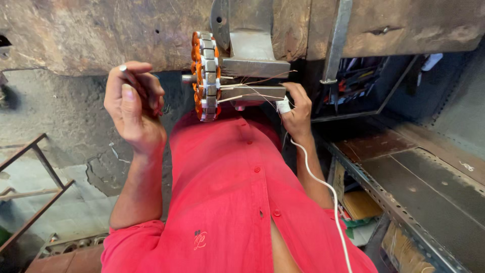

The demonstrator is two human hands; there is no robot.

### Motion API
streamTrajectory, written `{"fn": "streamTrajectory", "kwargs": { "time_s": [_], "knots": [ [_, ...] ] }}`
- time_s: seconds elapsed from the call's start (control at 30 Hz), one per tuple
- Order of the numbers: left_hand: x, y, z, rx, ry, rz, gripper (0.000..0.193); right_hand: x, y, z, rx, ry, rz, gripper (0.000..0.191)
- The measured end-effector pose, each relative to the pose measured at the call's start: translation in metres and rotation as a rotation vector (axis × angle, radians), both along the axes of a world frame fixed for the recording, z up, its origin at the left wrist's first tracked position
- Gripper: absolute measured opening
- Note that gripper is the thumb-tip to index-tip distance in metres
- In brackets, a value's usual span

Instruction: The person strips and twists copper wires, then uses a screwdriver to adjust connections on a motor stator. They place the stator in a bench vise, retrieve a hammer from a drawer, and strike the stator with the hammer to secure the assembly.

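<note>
1. Beside the metal vise [252, 60], clamped at its left end, sits a round stator [205, 76] with orange copper windings and grey steel teeth, standing on edge.
2. Thin bare wires [252, 91] run from the stator to the right, along the vise's lower bar.
3. Right of the stator, the right hand [297, 108] is pinched shut on a short white sleeve piece [284, 105] at the wire ends, just below the vise bar.
4. From that hand a white cord [323, 187] hangs away from the vise, down past the red shirt [237, 202].
5. Left of the stator, and apart from it, the left hand [132, 103] is raised with fingers curled loosely together; whether it holds anything I cannot tell.
6. Above the vise stretches the worn wooden tabletop [101, 35] that carries it.
7. Right of the vise, well apart, stands a metal shelf [429, 182] of slotted angle bars.
</note>
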State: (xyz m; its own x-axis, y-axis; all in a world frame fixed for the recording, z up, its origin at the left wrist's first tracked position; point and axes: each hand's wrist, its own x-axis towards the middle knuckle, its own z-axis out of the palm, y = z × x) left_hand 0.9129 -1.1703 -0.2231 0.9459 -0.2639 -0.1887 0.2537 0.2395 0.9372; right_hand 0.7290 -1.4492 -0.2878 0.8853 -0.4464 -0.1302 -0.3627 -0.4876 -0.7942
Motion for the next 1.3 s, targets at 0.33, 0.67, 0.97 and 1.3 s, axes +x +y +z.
{"fn": "streamTrajectory", "kwargs": {
  "time_s": [0.33, 0.67, 0.97, 1.3],
  "knots": [
    [-0.026, 0.002, 0.036, -0.047, -0.212, -0.019, 0.021, 0.007, -0.012, -0.017, 0.04, 0.027, 0.103, 0.028],
    [-0.02, -0.045, 0.115, 0.139, -0.873, -0.623, 0.018, 0.013, -0.017, -0.017, 0.099, 0.026, 0.143, 0.027],
    [-0.003, -0.075, 0.094, 0.438, -1.011, -0.386, 0.019, 0.008, -0.023, -0.018, 0.109, 0.02, 0.17, 0.026],
    [0.0, -0.082, 0.076, 0.448, -0.944, -0.316, 0.022, 0.007, -0.023, -0.018, 0.133, 0.056, 0.166, 0.026]
  ]
}}
